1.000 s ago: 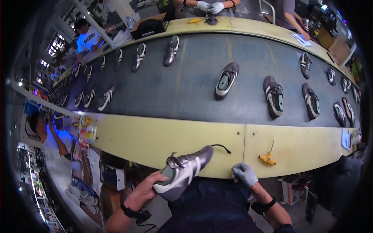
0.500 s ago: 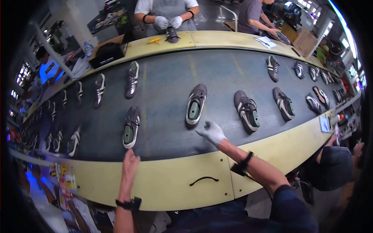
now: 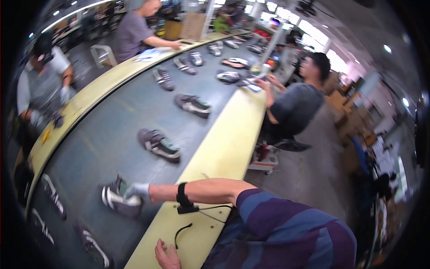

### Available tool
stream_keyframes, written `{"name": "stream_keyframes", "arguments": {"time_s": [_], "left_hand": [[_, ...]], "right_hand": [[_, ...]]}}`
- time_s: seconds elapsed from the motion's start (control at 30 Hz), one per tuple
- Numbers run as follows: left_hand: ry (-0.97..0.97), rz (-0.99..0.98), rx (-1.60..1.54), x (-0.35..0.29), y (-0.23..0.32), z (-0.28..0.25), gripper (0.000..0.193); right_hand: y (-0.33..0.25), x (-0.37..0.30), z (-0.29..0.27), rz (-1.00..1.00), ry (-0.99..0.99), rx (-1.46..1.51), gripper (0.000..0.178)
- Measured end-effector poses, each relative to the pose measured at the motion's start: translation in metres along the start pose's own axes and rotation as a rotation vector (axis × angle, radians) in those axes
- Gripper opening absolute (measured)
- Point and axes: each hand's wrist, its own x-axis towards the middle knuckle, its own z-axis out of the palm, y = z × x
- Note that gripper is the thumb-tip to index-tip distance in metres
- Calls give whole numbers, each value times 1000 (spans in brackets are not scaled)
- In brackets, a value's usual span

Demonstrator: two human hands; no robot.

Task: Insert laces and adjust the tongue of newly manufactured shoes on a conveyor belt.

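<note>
Over the belt (image 3: 105, 127), the right hand (image 3: 136, 190) had moved from just short of the shoe (image 3: 119, 201) to its heel opening. That shoe lay on the belt, probably light, soft above, stiffer underneath; the heel looked the surest hold. Blur kept me from telling whether the glove pinched. Bare, the left hand (image 3: 167, 256) was loosely spread, holding nothing, near a black strip (image 3: 180, 233).

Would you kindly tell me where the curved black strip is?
In the head view, the curved black strip lies low, left of centre on the yellow ledge, beside the left hand.
</note>
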Motion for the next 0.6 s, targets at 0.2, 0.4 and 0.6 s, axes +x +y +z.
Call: {"name": "stream_keyframes", "arguments": {"time_s": [0.2,0.4,0.6], "left_hand": [[-755,79,567,41,4,24,57],[-524,-49,97,50,-39,27,35],[-466,-60,1,60,-18,56,33]], "right_hand": [[50,-212,-30,122,-354,229,53],[82,-359,-86,98,-133,30,74],[116,-383,-107,86,107,-696,73]]}}
